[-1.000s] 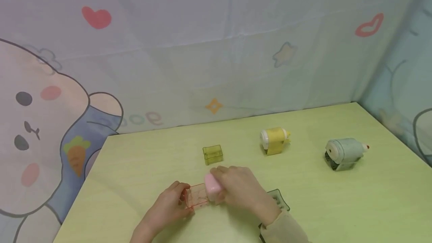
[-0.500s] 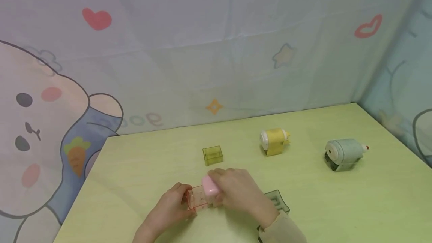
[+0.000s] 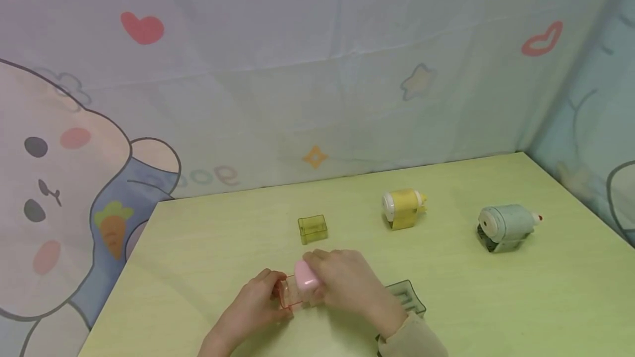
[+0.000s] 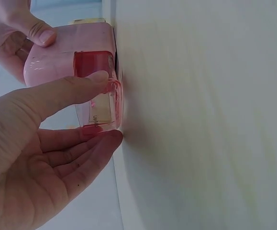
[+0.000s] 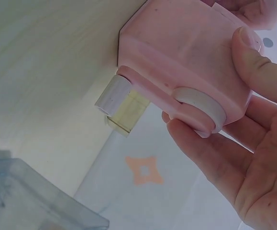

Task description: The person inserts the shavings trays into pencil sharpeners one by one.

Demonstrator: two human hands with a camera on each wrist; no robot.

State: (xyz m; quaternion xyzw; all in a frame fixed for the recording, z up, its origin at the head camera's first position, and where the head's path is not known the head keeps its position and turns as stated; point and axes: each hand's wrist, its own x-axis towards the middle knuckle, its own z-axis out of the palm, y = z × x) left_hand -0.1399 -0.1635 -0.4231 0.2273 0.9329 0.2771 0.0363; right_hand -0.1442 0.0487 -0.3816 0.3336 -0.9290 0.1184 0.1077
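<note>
Pink case (image 3: 307, 276): I see it slightly further left than a second ago, while the clear red bin (image 3: 291, 292) has come right towards it, so less of the bin shows now. Both sit low on the near part of the desk (image 3: 213, 241), closer to the camera than the small yellow-green box (image 3: 313, 229).
Lettering (image 4: 95, 120): my left wrist view picks out this small print at the bin; from the head view I cannot make it out.
White ring (image 5: 203, 106): my right wrist view shows it on the case; from the head I get only a smooth pink end.
Left hand (image 3: 254, 300): pinching the bin, thumb on one side, bent fingers on the other.
Right hand (image 3: 349, 282): gripping the case between thumb and fingers.
Join: bin and case meet, but I cannot tell how deep the bin sits.
Smoky tray (image 3: 407, 296): partly hidden behind the right arm (image 3: 392, 313).
Pale cylinder (image 5: 113, 93): just beside the case in my right wrist view; I cannot tell whether it belongs to it.
Bluish piece (image 5: 38, 196): blurred, cut off at that view's lower left corner.
</note>
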